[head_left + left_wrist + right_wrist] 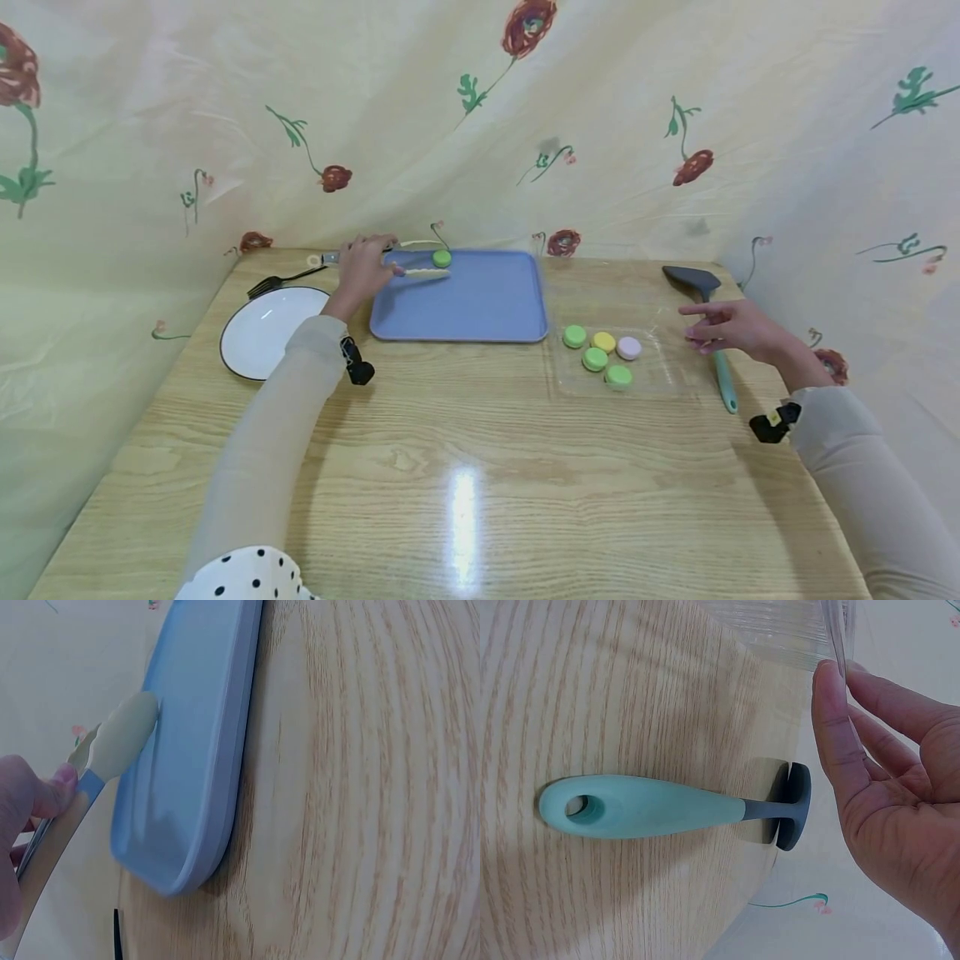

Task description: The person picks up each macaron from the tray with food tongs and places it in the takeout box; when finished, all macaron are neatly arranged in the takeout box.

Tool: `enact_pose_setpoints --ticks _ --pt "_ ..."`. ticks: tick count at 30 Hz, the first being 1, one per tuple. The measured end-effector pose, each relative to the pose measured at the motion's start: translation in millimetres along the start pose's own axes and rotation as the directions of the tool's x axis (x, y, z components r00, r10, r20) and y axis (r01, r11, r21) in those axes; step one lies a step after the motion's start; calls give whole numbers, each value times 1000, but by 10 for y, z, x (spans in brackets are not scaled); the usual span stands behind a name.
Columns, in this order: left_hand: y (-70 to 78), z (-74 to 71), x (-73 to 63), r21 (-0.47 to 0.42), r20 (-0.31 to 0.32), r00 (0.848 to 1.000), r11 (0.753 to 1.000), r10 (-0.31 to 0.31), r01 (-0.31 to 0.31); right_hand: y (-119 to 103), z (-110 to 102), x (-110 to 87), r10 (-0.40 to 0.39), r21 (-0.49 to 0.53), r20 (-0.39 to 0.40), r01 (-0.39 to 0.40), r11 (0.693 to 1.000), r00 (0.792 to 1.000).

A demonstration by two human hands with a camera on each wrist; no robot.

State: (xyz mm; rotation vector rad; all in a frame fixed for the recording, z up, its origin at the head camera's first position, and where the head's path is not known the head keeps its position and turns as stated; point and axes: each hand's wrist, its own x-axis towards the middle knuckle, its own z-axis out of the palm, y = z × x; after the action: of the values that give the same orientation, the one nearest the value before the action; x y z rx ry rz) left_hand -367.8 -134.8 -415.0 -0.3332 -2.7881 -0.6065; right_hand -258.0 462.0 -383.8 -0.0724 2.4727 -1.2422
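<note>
My left hand [363, 265] grips a pair of tongs [124, 735] with cream-coloured tips, held over the left part of a blue tray [480, 304]. The tong tips are spread apart, and a green macaron [442, 258] on the tray shows between them in the head view. On the right, my right hand [727, 327] pinches the thin edge of a clear plastic box [780, 630] between thumb and fingers. Three green macarons [595, 359], a yellow one [603, 342] and a lilac one [628, 347] lie inside this box.
A white plate [262, 333] with a dark rim stands left of the tray, a black fork [273, 284] behind it. Below my right hand lies a spatula [645, 806] with a mint handle and dark head. Flowered cloth [420, 125] hangs behind the wooden table [375, 467].
</note>
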Motion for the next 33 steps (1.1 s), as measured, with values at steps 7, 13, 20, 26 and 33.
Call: enact_pose_setpoints --ticks 7,13,20,26,33 --pt "17 13 23 2 3 1000 1000 4 -4 -21 4 11 4 -23 15 -4 1000 1000" --pt "34 22 45 0 18 1000 1000 3 -3 -35 5 21 20 -36 16 -20 999 1000" --pt "36 44 48 15 33 999 1000 -11 10 -28 5 47 33 -44 17 -33 999 999" --pt "28 49 47 21 47 999 1000 -21 20 -18 0 63 43 -54 15 -42 998 999" --pt "20 47 55 33 64 998 999 -18 15 -9 -5 75 35 -58 18 -34 998 999"
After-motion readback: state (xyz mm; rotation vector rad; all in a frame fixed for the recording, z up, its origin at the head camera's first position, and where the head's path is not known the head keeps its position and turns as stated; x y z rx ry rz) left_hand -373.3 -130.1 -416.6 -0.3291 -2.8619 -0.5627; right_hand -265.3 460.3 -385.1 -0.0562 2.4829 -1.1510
